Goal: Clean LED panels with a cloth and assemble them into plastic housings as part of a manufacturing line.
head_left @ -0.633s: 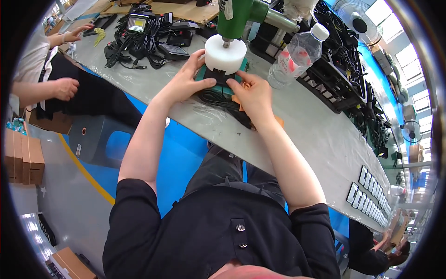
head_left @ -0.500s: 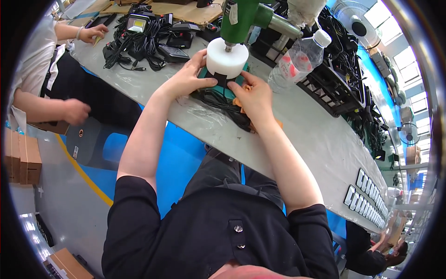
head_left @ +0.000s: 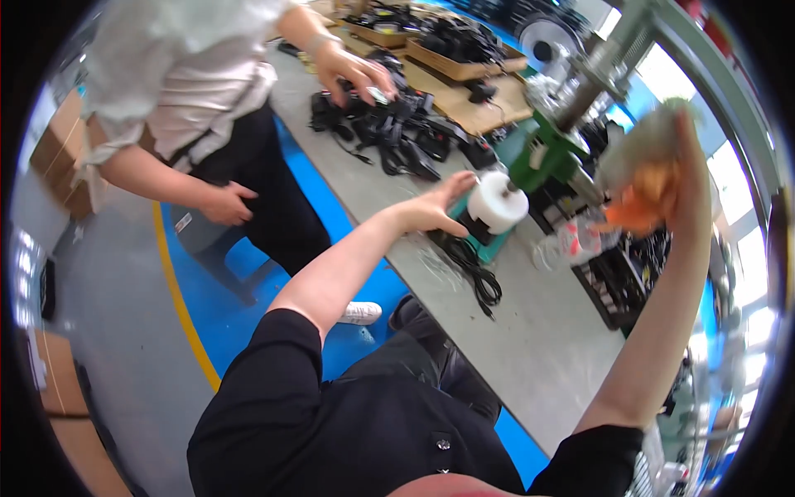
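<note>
My left hand (head_left: 435,205) is beside the press's white round head (head_left: 498,204), fingers and thumb apart. A small black part (head_left: 474,226) sits beneath that head on a green base (head_left: 494,245), close to my thumb. From there a black cable (head_left: 480,277) trails in loops over the table. My right hand (head_left: 686,178) is raised on the right, smeared by motion, with a crumpled orange cloth (head_left: 644,199) in its grip. A blurred pale bundle (head_left: 642,149) is right by that hand; whether they touch I cannot tell.
The green press (head_left: 542,153) stands over the grey table (head_left: 546,348). Beside it are a clear plastic bottle (head_left: 580,238) and a black crate (head_left: 609,290). A co-worker's hand (head_left: 356,74) is over a heap of black cables and adapters (head_left: 406,132) at the far left.
My right hand has left the base and swung up to the right with the orange cloth. My left hand has loosened from the base. The view has turned; the co-worker now appears nearer.
</note>
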A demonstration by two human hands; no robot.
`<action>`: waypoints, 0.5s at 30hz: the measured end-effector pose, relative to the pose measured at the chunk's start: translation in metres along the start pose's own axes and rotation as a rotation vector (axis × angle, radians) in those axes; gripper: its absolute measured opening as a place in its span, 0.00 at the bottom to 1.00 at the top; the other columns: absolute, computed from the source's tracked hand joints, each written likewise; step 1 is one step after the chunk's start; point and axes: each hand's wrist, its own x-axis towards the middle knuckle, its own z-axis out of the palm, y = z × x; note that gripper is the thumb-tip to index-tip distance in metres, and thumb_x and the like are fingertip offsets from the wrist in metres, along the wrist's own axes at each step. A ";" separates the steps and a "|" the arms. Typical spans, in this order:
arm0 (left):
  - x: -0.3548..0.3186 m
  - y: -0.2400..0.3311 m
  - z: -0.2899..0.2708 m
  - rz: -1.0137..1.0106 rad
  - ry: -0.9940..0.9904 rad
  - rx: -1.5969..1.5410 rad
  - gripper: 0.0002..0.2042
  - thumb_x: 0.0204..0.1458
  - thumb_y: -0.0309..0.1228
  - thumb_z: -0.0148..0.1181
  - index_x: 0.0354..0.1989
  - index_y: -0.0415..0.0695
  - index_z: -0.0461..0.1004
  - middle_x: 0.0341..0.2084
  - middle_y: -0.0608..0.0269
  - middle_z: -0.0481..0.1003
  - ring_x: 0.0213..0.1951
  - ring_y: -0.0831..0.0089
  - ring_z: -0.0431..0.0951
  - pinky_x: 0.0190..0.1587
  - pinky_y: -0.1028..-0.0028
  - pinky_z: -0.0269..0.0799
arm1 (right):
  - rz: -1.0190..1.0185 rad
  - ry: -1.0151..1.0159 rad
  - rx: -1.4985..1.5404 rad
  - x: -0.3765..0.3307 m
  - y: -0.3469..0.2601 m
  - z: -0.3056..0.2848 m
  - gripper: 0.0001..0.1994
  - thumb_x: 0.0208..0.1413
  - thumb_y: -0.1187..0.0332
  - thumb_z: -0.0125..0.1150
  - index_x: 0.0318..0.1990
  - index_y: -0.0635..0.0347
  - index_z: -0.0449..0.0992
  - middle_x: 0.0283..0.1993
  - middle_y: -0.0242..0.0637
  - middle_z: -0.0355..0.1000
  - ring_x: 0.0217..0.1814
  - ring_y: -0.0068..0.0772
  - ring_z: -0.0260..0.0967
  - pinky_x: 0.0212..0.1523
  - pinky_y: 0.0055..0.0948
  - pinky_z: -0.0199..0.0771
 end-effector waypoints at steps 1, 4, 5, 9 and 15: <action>0.005 0.005 0.002 -0.015 -0.034 0.047 0.58 0.30 0.24 0.74 0.70 0.42 0.37 0.69 0.46 0.47 0.71 0.63 0.44 0.70 0.71 0.40 | -0.217 0.181 -0.259 -0.027 0.011 0.009 0.25 0.59 0.47 0.55 0.44 0.65 0.74 0.40 0.41 0.76 0.36 0.33 0.78 0.31 0.26 0.78; 0.000 0.006 -0.011 -0.024 -0.064 0.053 0.58 0.31 0.23 0.73 0.71 0.42 0.35 0.70 0.51 0.46 0.71 0.67 0.42 0.70 0.70 0.38 | -0.775 0.242 -0.734 -0.100 0.061 0.093 0.23 0.35 0.66 0.77 0.40 0.64 0.74 0.42 0.45 0.74 0.45 0.41 0.74 0.48 0.35 0.73; 0.006 0.005 -0.014 -0.008 -0.092 0.067 0.59 0.31 0.23 0.74 0.71 0.44 0.35 0.69 0.45 0.48 0.70 0.63 0.47 0.69 0.71 0.43 | -0.759 0.283 -0.695 -0.103 0.067 0.096 0.23 0.36 0.67 0.76 0.41 0.64 0.73 0.43 0.45 0.74 0.45 0.43 0.74 0.48 0.35 0.73; 0.020 0.033 -0.009 -0.077 -0.190 0.247 0.59 0.32 0.23 0.74 0.71 0.44 0.35 0.66 0.54 0.54 0.68 0.67 0.50 0.69 0.70 0.43 | -0.737 0.259 -0.712 -0.092 0.056 0.082 0.24 0.36 0.64 0.76 0.41 0.61 0.73 0.41 0.43 0.74 0.41 0.44 0.75 0.42 0.33 0.75; 0.023 0.042 0.002 -0.132 -0.068 0.462 0.56 0.32 0.23 0.75 0.70 0.44 0.42 0.62 0.55 0.61 0.65 0.69 0.57 0.66 0.71 0.50 | -0.400 0.259 -0.420 -0.051 -0.002 0.031 0.24 0.57 0.58 0.58 0.54 0.70 0.68 0.50 0.48 0.73 0.52 0.36 0.69 0.54 0.30 0.67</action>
